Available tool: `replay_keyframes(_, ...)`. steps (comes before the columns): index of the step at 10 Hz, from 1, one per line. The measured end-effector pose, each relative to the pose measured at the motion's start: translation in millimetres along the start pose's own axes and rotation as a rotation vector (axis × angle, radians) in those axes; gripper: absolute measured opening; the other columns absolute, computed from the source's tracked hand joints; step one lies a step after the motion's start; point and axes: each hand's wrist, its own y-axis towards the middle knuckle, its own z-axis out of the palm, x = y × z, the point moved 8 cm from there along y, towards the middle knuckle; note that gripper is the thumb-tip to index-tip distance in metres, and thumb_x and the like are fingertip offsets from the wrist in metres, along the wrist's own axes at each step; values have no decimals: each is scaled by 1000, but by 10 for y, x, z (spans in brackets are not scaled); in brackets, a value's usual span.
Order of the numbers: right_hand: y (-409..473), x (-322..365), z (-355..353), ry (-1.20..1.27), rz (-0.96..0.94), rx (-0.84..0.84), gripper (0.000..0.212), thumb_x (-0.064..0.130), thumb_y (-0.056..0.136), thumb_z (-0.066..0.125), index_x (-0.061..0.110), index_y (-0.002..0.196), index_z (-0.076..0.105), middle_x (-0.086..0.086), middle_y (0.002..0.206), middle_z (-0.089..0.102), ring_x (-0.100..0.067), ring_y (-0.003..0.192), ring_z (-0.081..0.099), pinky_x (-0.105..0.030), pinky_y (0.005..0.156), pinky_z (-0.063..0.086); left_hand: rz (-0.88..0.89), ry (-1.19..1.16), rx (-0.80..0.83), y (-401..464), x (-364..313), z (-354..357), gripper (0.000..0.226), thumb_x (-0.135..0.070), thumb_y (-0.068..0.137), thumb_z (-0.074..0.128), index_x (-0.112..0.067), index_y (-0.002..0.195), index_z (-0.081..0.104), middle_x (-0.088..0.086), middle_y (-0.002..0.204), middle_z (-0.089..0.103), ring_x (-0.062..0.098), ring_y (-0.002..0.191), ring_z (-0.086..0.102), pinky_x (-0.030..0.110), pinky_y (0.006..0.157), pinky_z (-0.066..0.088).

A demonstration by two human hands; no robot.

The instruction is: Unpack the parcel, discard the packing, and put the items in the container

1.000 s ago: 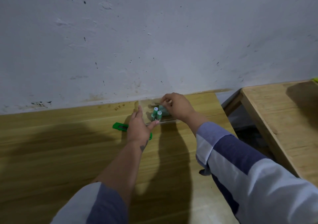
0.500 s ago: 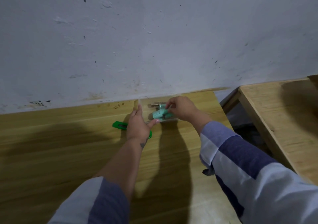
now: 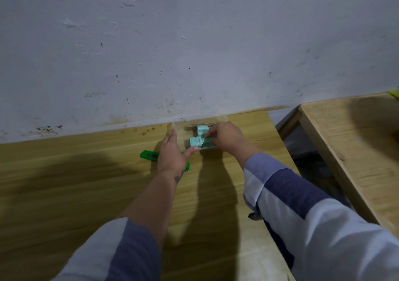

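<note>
Teal-labelled items (image 3: 197, 142) lay on their sides inside a clear plastic container (image 3: 179, 122) that stood at the far edge of the wooden table (image 3: 86, 183), against the marked white wall (image 3: 194, 43). The right hand (image 3: 226, 138) reached in over the container's right side, forearm stretched forward in a blue-and-white sleeve (image 3: 302, 205), its grip pinched on one item with fingertips curled down. The left hand (image 3: 172, 153) steadied the container's left wall, fingers straight and flat along it, thumb spread along the near rim, its grip apart and clamped on nothing. Under that wrist a green cutter (image 3: 149, 155) lay on the table. A second wooden table (image 3: 356, 151) stood to the right.
</note>
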Motion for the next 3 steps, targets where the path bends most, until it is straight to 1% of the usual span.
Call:
replay_keyframes(1,-59,-25,-21,37,13,-29,33,15,86,61,28,115,67,-3,123,65,-24,109,60,-36,93,50,-33,-105,48,-21,12,17,96,-36,75,77,-21,150,19,8,150,37,26,137,36,39,107,36)
replay_keyframes(2,-201,-4,-127,99,14,-78,32,18,86,61,25,117,65,-4,119,66,-24,106,60,-37,90,51,-35,-184,83,15,-29,-88,95,-39,75,76,-21,150,21,5,152,35,24,138,36,38,108,35)
replay_keyframes(3,-554,19,-71,166,-31,-115,27,21,88,59,26,113,67,-3,113,67,-23,99,62,-40,87,52,67,-101,70,-166,-1,-267,74,-40,84,67,-21,146,31,1,148,40,20,134,40,39,106,38)
